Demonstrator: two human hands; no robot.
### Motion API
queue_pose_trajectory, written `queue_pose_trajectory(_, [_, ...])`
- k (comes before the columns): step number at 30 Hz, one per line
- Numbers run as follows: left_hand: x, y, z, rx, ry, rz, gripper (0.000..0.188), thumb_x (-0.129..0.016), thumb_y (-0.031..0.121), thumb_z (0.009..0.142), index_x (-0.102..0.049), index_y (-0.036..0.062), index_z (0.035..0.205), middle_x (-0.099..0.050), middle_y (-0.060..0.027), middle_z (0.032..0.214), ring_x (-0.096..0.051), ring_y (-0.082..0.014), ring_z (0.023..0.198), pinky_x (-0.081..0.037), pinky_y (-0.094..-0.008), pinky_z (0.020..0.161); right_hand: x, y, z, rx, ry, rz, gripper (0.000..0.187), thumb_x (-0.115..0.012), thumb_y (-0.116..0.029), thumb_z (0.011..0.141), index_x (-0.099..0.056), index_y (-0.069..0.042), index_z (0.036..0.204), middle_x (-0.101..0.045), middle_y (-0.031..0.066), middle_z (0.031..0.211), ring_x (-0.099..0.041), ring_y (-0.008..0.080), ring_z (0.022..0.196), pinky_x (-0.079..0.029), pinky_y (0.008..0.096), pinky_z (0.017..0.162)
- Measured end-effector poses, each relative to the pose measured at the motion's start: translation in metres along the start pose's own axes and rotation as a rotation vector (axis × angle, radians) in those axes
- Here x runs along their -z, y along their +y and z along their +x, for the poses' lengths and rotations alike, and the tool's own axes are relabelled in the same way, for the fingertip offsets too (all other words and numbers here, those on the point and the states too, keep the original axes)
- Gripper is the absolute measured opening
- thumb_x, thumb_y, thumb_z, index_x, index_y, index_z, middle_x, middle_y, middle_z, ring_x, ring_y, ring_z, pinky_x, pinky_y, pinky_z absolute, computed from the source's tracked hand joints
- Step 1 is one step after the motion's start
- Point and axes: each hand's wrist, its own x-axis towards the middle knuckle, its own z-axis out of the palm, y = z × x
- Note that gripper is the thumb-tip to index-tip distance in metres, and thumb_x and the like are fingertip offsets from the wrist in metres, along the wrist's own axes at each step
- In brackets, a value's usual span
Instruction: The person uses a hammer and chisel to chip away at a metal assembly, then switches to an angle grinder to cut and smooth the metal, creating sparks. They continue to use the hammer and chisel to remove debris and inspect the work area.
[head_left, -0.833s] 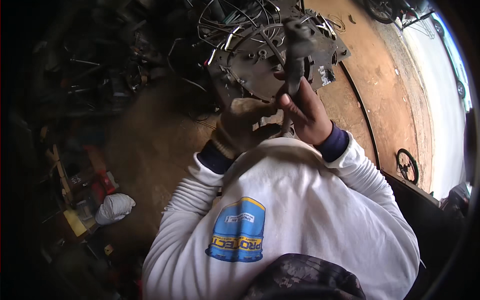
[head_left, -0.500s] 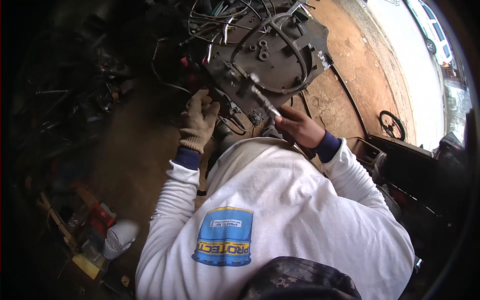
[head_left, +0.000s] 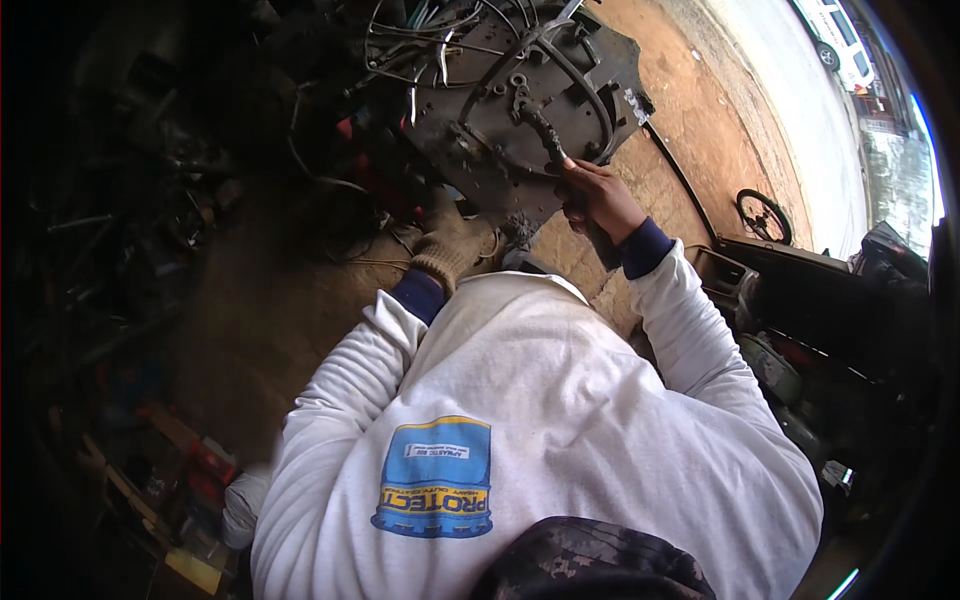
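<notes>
My bare right hand [head_left: 606, 204] is closed around a hammer [head_left: 546, 136] with a ribbed metal handle. Its head end is over a dark steel plate [head_left: 620, 75], by a few small metal rings [head_left: 519, 82]. On the plate lies a large metal hoop [head_left: 592, 80], partly behind the hammer. My left hand [head_left: 450, 243], in a knitted work glove, reaches low beside the plate's near edge. Its fingers are lost in shadow, so what they touch cannot be made out. Cables [head_left: 385, 262] lie on the ground beside that glove.
Tangled rods and cables [head_left: 420, 40] cover the plate's far left. Dark scrap metal [head_left: 90, 230] fills the left side. A bicycle wheel [head_left: 764, 217] and a dark metal frame [head_left: 725, 265] are at right. A white vehicle [head_left: 842, 40] stands farther off.
My right hand has moved forward, carrying the hammer farther over the plate. The left glove has gone from raised and visible to low and right, into shadow near the plate's edge.
</notes>
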Motion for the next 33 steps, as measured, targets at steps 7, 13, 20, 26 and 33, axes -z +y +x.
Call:
queue_pose_trajectory(7, [-0.010,0.000,0.006,0.034,0.000,-0.158,0.067,-0.081,0.028,0.072,-0.043,-0.0057,0.117,-0.061,-0.0214,0.112,-0.059,-0.0299,0.104,-0.047,-0.0401,0.089,-0.033,-0.008,-0.003,-0.144,-0.078,-0.020,0.027,-0.050,-0.036,0.099,-0.053,-0.009,0.102,-0.050,-0.0007,0.071,-0.045,0.0086,0.048,-0.037,0.0242,0.040])
queue_pose_trajectory(13, [-0.016,-0.010,0.007,0.034,0.001,-0.213,0.065,-0.080,0.024,0.074,-0.042,-0.0054,0.118,-0.060,-0.0212,0.111,-0.060,-0.0281,0.103,-0.048,-0.0382,0.088,-0.027,-0.015,0.003,-0.031,0.066,0.108,0.029,-0.050,-0.036,0.099,-0.056,-0.008,0.103,-0.047,-0.0011,0.069,-0.046,0.0093,0.048,-0.036,0.0242,0.041])
queue_pose_trajectory(20, [-0.022,-0.021,0.008,-0.020,0.026,-0.267,0.062,-0.079,0.017,0.075,-0.042,-0.0062,0.119,-0.061,-0.0185,0.110,-0.061,-0.0232,0.098,-0.051,-0.0355,0.083,-0.025,-0.021,-0.004,-0.027,0.021,0.043,0.028,-0.050,-0.036,0.099,-0.057,-0.008,0.103,-0.044,-0.0018,0.064,-0.043,0.0089,0.046,-0.033,0.0245,0.041])
queue_pose_trajectory(26, [-0.013,0.008,0.005,0.088,-0.053,-0.302,0.059,-0.077,0.013,0.076,-0.042,-0.0062,0.120,-0.061,-0.0177,0.110,-0.061,-0.0229,0.098,-0.051,-0.0352,0.084,-0.026,-0.011,-0.003,-0.232,-0.097,-0.039,0.027,-0.048,-0.034,0.100,-0.054,-0.009,0.109,-0.045,-0.0017,0.064,-0.040,0.0080,0.044,-0.032,0.0240,0.040])
queue_pose_trajectory(33, [-0.022,-0.018,0.010,0.002,-0.033,-0.345,0.057,-0.075,0.011,0.077,-0.041,-0.0071,0.118,-0.060,-0.0183,0.111,-0.060,-0.0240,0.099,-0.051,-0.0351,0.085,-0.025,-0.021,-0.011,-0.177,-0.037,0.107,0.025,-0.049,-0.034,0.100,-0.052,-0.010,0.104,-0.046,-0.0011,0.067,-0.040,0.0079,0.045,-0.034,0.0244,0.040])
